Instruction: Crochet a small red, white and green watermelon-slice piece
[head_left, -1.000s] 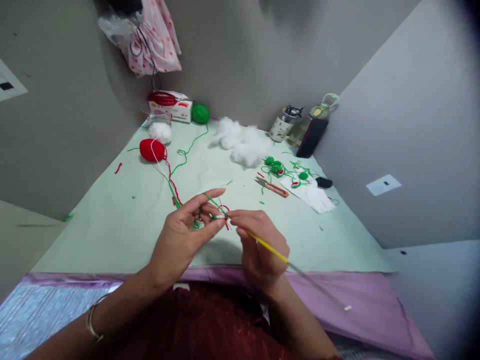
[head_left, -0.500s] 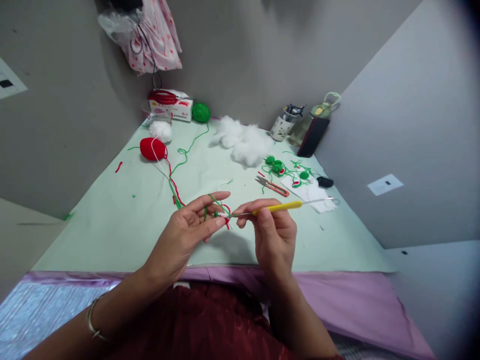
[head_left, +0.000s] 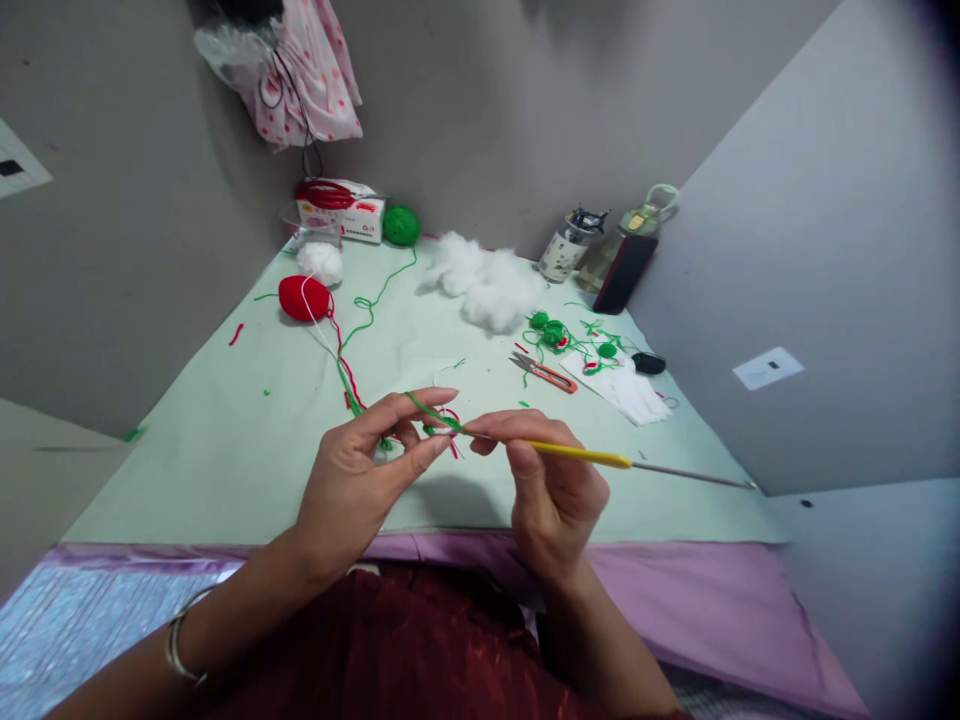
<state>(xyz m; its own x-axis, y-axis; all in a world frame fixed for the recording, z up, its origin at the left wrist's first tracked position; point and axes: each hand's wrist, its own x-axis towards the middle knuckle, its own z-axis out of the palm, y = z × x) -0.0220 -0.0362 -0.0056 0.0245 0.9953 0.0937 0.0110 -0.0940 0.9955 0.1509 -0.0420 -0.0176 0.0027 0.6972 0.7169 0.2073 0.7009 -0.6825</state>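
Between thumb and fingers, my left hand (head_left: 367, 460) pinches a small crochet piece (head_left: 444, 428) in green, white and red. Green yarn (head_left: 429, 408) runs taut from the raised left index finger to the piece. My right hand (head_left: 555, 485) is closed around the yellow handle of a crochet hook (head_left: 581, 453). The hook's thin front end reaches the piece at the left fingertips; its long metal back end points right. Strands of red, green and white yarn trail from behind my left hand to a red yarn ball (head_left: 304, 298).
Behind lie a green yarn ball (head_left: 401, 226), a white yarn ball (head_left: 321, 263) and white stuffing (head_left: 495, 288). Orange-handled thread snips (head_left: 551, 374) and small green crocheted pieces (head_left: 553, 333) are on the right. A pen cup (head_left: 564, 250), a bottle (head_left: 634, 225) and a phone (head_left: 625, 275) stand at the back.
The hook has tilted, its back end swinging down and toward me, as my right hand turned and shifted slightly right. The green yarn at the left index finger now lies at a flatter angle.
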